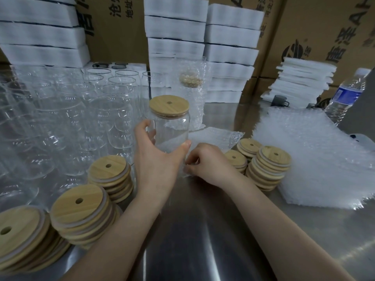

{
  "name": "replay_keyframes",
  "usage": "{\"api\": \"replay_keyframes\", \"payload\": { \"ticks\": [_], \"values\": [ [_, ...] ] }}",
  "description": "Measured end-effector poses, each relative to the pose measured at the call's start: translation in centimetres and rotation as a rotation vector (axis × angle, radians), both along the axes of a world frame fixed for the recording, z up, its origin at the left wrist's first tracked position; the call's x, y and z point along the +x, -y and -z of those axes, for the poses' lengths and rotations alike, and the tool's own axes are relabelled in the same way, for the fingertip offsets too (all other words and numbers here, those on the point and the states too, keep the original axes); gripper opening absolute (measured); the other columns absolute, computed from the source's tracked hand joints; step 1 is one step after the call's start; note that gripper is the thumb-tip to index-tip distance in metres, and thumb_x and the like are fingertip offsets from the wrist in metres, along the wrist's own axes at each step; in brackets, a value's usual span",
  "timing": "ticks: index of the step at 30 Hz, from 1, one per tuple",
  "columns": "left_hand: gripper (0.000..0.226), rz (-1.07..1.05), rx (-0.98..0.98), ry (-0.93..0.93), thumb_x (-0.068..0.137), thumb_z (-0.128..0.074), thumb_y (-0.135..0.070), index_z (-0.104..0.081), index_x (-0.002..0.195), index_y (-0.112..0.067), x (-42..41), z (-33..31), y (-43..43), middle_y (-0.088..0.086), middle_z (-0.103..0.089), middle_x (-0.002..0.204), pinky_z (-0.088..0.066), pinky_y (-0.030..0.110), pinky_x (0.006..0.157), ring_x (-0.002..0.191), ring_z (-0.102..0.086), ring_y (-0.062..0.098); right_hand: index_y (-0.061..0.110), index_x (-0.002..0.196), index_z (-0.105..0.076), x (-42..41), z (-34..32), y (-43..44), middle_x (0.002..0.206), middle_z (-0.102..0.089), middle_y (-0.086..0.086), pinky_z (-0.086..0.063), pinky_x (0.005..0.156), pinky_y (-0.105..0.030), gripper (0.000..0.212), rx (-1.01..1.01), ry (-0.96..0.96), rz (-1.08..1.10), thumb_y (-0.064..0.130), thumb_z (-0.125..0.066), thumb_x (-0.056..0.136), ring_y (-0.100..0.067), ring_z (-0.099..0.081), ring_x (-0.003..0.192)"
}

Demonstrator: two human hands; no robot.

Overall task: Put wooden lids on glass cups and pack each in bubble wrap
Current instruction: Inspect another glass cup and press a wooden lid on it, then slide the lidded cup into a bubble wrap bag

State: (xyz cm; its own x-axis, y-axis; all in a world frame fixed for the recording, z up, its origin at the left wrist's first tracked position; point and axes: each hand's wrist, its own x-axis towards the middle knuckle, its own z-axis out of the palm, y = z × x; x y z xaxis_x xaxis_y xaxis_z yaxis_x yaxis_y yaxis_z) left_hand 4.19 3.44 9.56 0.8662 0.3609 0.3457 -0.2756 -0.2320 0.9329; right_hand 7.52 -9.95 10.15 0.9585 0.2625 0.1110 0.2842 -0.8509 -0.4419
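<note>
Two bare forearms rise from the bottom edge over the steel table (203, 240). At frame centre the left hand (156, 157) grips a glass cup (169, 130) low on its body, thumb on the right wall and fingers curled round the left. The cup is upright, its long axis vertical, and a wooden lid (169, 106) already sits on its mouth. Just right of it the right hand (207, 163) has its fingers curled tight, seemingly pinching the near edge of a bubble wrap piece (215, 136) that lies flat and runs away up-right. Whether that edge is an open mouth I cannot tell.

The coming move likely turns on this: the cup stands just left of the pinched edge, so it must be tipped or lowered towards the right hand's fingers.

Lid stacks (81, 207) fill the lower left, and a wrapped cup (192, 92) stands behind.
</note>
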Motion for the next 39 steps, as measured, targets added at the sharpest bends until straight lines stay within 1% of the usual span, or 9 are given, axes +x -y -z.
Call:
{"api": "replay_keyframes", "payload": {
  "ticks": [5,11,15,17,20,27,34,37,39],
  "values": [
    [0.091,-0.019,0.021,0.012,0.069,-0.087,-0.035,-0.031,0.141,-0.031,-0.1,-0.2,-0.2,-0.002,-0.047,0.143,-0.039,0.031,0.106,0.127,-0.046,0.009,0.014,0.09,-0.07,0.5,0.0,0.5,0.094,-0.067,-0.002,-0.04,0.073,-0.024,0.013,-0.005,0.177,0.164,0.013,-0.057,0.091,-0.019,-0.061,0.091],
    [0.09,-0.004,0.04,-0.007,0.072,-0.086,-0.032,-0.03,0.143,-0.026,0.1,-0.1,-0.5,0.0,-0.046,0.143,-0.039,0.035,0.109,0.123,-0.045,0.008,0.015,0.103,-0.072,0.9,-1.1,2.5,0.088,-0.064,0.005,-0.027,0.065,-0.017,0.02,0.338,0.446,0.446,0.012,-0.057,0.09,-0.012,-0.054,0.08],
    [0.09,0.01,0.015,-0.012,0.075,-0.083,-0.033,-0.027,0.145,-0.025,0.2,0.0,-0.7,0.003,-0.044,0.146,-0.038,0.042,0.112,0.133,-0.044,0.015,0.02,0.101,-0.071,0.5,-1.7,2.6,0.089,-0.063,0.009,-0.045,0.075,-0.027,0.02,0.558,0.409,0.468,0.012,-0.056,0.09,-0.017,-0.062,0.086],
    [0.09,0.021,0.017,-0.023,0.077,-0.082,-0.035,-0.026,0.146,-0.026,0.2,0.0,-0.8,0.003,-0.043,0.147,-0.037,0.043,0.113,0.136,-0.042,0.015,0.022,0.097,-0.068,0.3,-2.0,2.7,0.091,-0.067,0.003,-0.053,0.065,-0.031,0.016,0.682,0.356,0.467,0.012,-0.057,0.091,-0.019,-0.064,0.071],
    [0.092,0.032,0.051,-0.037,0.077,-0.081,-0.037,-0.023,0.148,-0.026,0.3,0.0,-0.8,0.003,-0.04,0.15,-0.035,0.044,0.114,0.137,-0.04,0.016,0.02,0.094,-0.066,0.0,-2.3,2.6,0.088,-0.069,-0.005,-0.044,0.042,-0.021,0.012,0.805,0.29,0.478,0.013,-0.057,0.093,-0.01,-0.055,0.041],
    [0.107,-0.03,0.172,-0.032,0.077,-0.082,-0.037,-0.014,0.156,-0.016,0.2,-0.3,-0.7,0.007,-0.027,0.16,-0.027,0.045,0.12,0.148,-0.026,0.02,0.012,0.097,-0.062,-0.4,-2.9,2.4,0.071,-0.064,-0.004,-0.042,0.035,-0.023,0.008,1.03,0.211,0.467,0.008,-0.054,0.096,-0.014,-0.06,0.043],
    [0.092,-0.163,0.323,0.163,0.085,-0.074,-0.022,-0.015,0.155,-0.013,-1.0,-1.0,0.1,0.009,-0.022,0.158,-0.014,0.022,0.116,0.146,-0.02,0.019,0.018,0.097,-0.063,-0.6,-3.3,2.4,0.081,-0.067,0.006,-0.044,0.038,-0.022,0.026,1.152,0.217,0.42,-0.002,-0.047,0.095,-0.013,-0.059,0.045],
    [0.086,-0.164,0.344,0.208,0.085,-0.071,-0.015,-0.018,0.153,-0.009,-1.5,-1.4,0.3,0.015,-0.019,0.157,-0.005,0.005,0.11,0.146,-0.017,0.022,0.011,0.098,-0.066,-0.7,-3.3,2.3,0.086,-0.066,-0.003,-0.045,0.04,-0.022,0.023,1.142,0.221,0.414,-0.002,-0.047,0.094,-0.014,-0.059,0.047],
    [0.078,-0.173,0.37,0.304,0.085,-0.07,-0.008,-0.027,0.149,-0.003,-2.0,-2.0,0.4,0.02,-0.023,0.155,-0.006,0.006,0.113,0.145,-0.021,0.028,0.011,0.092,-0.065,-0.8,-3.4,2.2,0.084,-0.064,-0.006,-0.045,0.042,-0.022,0.02,1.142,0.218,0.412,0.0,-0.049,0.094,-0.015,-0.059,0.049]
  ]
}}
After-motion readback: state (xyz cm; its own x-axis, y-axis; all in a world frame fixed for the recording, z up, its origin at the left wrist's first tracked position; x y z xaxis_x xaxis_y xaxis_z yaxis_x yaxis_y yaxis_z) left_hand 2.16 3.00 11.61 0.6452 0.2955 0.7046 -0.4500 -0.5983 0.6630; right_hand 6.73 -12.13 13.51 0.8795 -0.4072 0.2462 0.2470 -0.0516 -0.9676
